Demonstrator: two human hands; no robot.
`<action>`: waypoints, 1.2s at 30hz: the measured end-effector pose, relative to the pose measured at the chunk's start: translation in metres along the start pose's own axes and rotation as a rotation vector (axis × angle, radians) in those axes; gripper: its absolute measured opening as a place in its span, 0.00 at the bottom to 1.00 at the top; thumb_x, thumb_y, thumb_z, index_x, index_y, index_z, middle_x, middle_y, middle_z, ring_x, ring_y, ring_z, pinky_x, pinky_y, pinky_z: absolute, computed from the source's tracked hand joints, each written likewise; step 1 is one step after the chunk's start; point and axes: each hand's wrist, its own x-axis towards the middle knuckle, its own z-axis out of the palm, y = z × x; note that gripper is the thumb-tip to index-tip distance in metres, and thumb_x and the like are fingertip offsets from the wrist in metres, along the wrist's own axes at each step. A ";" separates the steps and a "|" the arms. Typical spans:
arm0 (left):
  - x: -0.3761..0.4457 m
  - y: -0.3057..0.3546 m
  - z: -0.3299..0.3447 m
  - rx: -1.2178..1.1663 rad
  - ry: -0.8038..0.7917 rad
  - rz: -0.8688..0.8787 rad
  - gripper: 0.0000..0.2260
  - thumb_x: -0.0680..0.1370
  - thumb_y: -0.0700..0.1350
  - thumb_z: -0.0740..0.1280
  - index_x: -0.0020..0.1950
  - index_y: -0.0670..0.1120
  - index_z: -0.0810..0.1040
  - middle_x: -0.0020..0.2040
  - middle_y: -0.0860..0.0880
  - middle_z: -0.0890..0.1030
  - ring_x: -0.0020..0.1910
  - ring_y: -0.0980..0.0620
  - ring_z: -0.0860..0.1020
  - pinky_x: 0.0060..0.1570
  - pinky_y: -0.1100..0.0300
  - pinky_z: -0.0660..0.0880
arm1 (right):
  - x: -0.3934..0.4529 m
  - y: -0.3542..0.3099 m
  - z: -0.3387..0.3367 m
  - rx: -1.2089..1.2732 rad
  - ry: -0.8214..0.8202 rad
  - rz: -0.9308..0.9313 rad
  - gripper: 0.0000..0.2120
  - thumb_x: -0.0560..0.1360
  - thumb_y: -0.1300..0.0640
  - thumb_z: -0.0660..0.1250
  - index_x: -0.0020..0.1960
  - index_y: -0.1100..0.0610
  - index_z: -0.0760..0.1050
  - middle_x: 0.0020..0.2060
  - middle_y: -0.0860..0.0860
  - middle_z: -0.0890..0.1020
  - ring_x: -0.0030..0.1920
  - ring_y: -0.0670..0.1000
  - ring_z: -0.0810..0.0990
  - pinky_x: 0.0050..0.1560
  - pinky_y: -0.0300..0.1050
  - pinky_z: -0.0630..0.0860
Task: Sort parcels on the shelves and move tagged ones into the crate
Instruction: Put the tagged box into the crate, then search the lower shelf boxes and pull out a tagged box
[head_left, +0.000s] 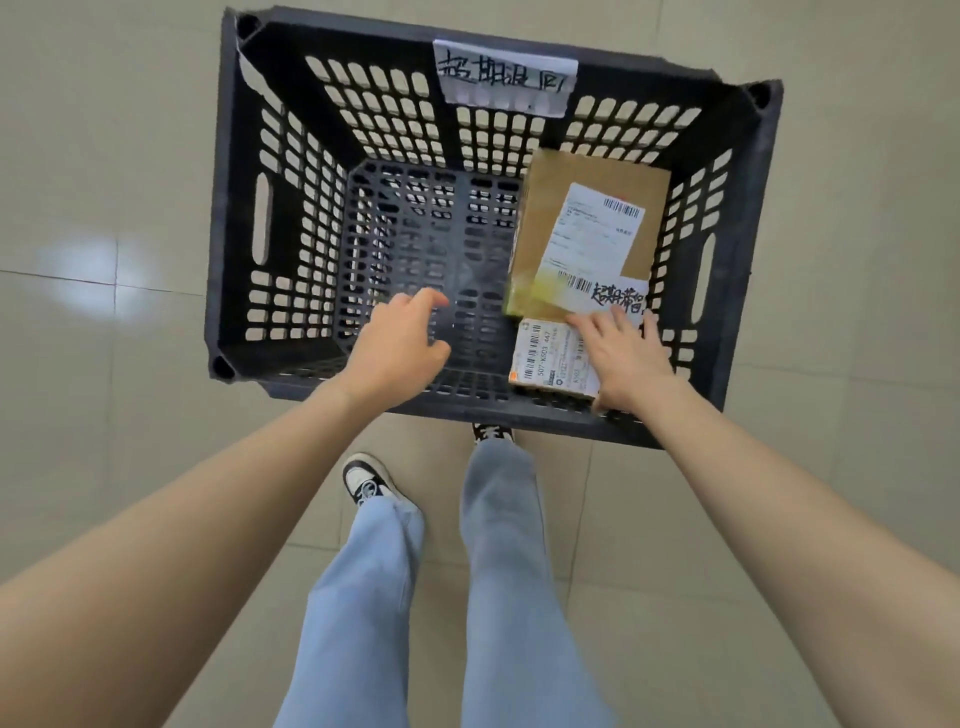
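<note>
A black slatted plastic crate (270, 156) stands on the floor below me, with a handwritten paper label (506, 78) on its far wall. Inside, at the right, a brown cardboard parcel (576, 176) leans against the wall, carrying a shipping label and a handwritten white tag (621, 296). A smaller parcel (548, 358) covered by a barcode label lies in the near right corner. My right hand (626, 358) rests on that small parcel, fingers spread and straight, fingertips touching the tag. My left hand (400, 348) hovers over the crate's bare bottom, fingers loosely curled, holding nothing.
Pale tiled floor (104, 364) surrounds the crate on all sides. My legs in light blue jeans (498, 571) and a black-and-white shoe (366, 480) stand right against the crate's near wall.
</note>
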 end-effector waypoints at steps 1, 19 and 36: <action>0.000 0.003 0.002 0.022 -0.007 0.007 0.22 0.76 0.42 0.62 0.70 0.47 0.66 0.65 0.41 0.72 0.63 0.41 0.70 0.62 0.45 0.68 | 0.001 0.000 -0.001 -0.022 -0.012 0.004 0.48 0.68 0.55 0.74 0.76 0.53 0.45 0.73 0.56 0.59 0.76 0.59 0.50 0.72 0.65 0.48; -0.097 -0.034 -0.052 -0.089 0.189 -0.161 0.22 0.76 0.44 0.62 0.70 0.48 0.65 0.65 0.41 0.70 0.65 0.41 0.66 0.64 0.47 0.65 | -0.042 -0.082 -0.077 -0.234 0.095 -0.158 0.39 0.71 0.58 0.68 0.75 0.55 0.51 0.68 0.56 0.68 0.68 0.60 0.66 0.68 0.56 0.63; -0.530 -0.326 -0.073 -0.320 0.869 -0.742 0.22 0.75 0.44 0.63 0.69 0.48 0.68 0.67 0.42 0.72 0.65 0.40 0.69 0.64 0.50 0.67 | -0.264 -0.592 -0.136 -0.591 0.436 -0.909 0.27 0.74 0.53 0.67 0.69 0.58 0.62 0.64 0.56 0.72 0.64 0.59 0.69 0.62 0.51 0.67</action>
